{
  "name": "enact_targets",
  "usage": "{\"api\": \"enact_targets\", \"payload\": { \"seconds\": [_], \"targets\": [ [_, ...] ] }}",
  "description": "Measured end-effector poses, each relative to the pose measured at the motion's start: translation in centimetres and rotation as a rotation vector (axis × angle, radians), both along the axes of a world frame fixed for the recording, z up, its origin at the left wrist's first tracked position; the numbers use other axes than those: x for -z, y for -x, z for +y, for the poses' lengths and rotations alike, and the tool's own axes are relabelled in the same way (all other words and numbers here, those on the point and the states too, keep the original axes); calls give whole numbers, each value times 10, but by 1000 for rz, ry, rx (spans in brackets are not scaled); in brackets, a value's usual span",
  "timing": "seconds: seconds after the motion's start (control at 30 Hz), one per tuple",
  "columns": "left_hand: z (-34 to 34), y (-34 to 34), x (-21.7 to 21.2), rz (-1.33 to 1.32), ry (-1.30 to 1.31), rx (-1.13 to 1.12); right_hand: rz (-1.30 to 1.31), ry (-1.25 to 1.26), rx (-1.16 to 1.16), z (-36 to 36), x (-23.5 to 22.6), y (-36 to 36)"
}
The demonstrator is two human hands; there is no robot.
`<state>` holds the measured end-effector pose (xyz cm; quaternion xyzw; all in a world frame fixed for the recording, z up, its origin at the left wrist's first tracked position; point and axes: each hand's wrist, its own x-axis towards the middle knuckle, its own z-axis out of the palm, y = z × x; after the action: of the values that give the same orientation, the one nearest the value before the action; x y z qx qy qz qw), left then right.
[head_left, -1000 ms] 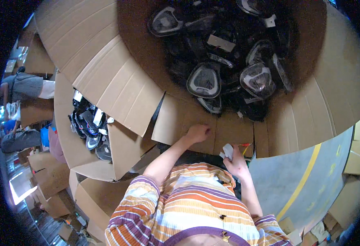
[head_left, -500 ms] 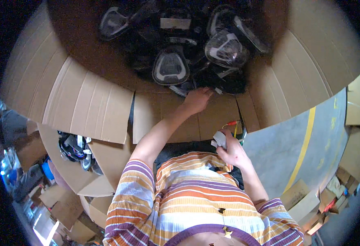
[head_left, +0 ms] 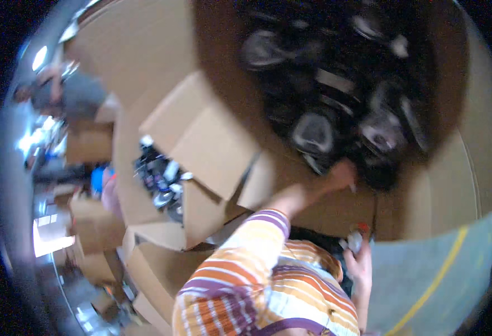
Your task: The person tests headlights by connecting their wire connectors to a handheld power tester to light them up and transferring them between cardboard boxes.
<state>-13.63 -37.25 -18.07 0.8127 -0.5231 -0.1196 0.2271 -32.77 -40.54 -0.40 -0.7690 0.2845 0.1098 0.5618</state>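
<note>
My left hand (head_left: 342,175) reaches over the near wall of a large cardboard box (head_left: 319,215), at the edge of the dark heap inside. Motion blurs its fingers, so any grip is unclear. Nearest to it lie a black item with a clear, rounded, pale-rimmed part (head_left: 313,133) and another clear domed piece (head_left: 380,137). Close to my body, my right hand (head_left: 360,266) is closed around a small whitish crumpled wad (head_left: 353,242), perhaps paper or plastic. A small red thing (head_left: 363,227) shows just beyond that wad.
On the left stands an open cardboard box (head_left: 156,232) with several black and clear items (head_left: 165,179) in it. More cartons (head_left: 95,224) are stacked farther left. A person in grey (head_left: 78,95) is at the far left. A yellow line (head_left: 430,285) crosses the grey floor on the right.
My view has swung left, so the large box and both hands appear farther right and lower. The left hand stays at the box's near wall; the right still holds the whitish wad.
</note>
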Motion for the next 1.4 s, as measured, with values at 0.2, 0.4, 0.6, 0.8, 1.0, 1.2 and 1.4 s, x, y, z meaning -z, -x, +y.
{"api": "enact_targets", "payload": {
  "seconds": [0.2,0.4,0.6,0.8,1.0,1.2,1.4],
  "targets": [
    [23,3,3,-299,-53,420,-117,-1,88,8,5,-4],
    [8,-9,-61,-75,-181,347,-70,-14,-78,9,-1,-15],
    [14,-2,-62,-8,-163,268,-83,-43,-4,14,-5,-26],
    [37,20,-91,16,51,271,-116,-15,-55,7,26,-1],
    [42,23,-135,332,97,179,18,-75,-32,10,-8,-23],
    [75,40,-174,486,158,15,-122,-363,159,-1,-24,-21],
    [77,50,-174,446,229,58,-174,-541,403,-2,-43,-22]
  ]
}}
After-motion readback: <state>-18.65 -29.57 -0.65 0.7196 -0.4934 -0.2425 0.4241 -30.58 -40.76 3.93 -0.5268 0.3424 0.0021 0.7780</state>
